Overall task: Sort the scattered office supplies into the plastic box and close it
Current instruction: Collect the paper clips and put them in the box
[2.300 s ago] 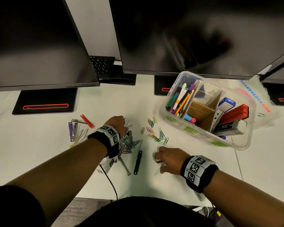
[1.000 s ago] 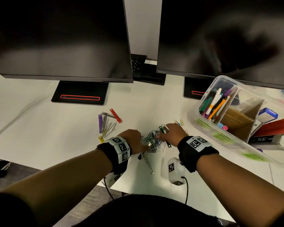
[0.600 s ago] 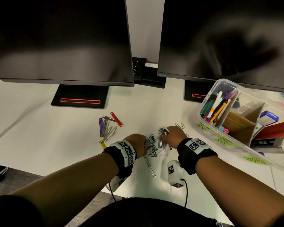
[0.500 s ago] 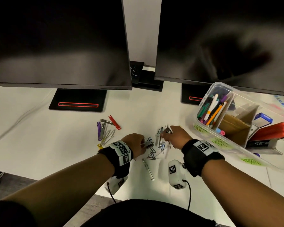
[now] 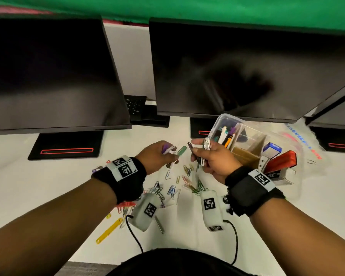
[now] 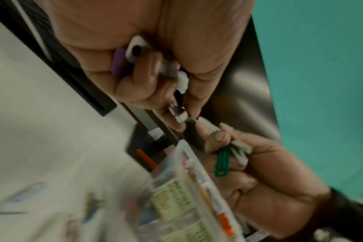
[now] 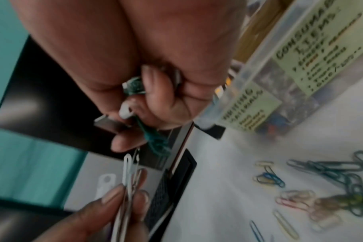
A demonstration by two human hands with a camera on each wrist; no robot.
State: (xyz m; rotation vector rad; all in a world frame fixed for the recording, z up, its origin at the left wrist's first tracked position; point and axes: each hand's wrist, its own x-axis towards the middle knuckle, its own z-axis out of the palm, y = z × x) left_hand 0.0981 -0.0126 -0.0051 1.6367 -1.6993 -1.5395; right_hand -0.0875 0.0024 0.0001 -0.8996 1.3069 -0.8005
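Above the desk my left hand (image 5: 163, 156) grips a bundle of flat fastener strips, purple and white (image 6: 135, 50). Close to its right, my right hand (image 5: 203, 156) holds a bunch of grey strips (image 5: 206, 144) with a green strip (image 6: 222, 160). The fingertips of the two hands nearly meet. The clear plastic box (image 5: 220, 121) stands open just right of my right hand, with pens, a stapler and cardboard dividers inside. Several coloured paper clips (image 5: 187, 184) lie scattered on the desk below the hands.
A yellow strip (image 5: 108, 232), a red strip (image 5: 126, 204) and a silver strip (image 5: 159, 224) lie near the desk's front edge. Two dark monitors (image 5: 227, 72) stand behind on black bases. A crumpled plastic bag (image 5: 299, 140) lies right of the box.
Both hands have lifted off the desk with strips gathered from the pile and now meet in the air near the box. The head view has tilted up.
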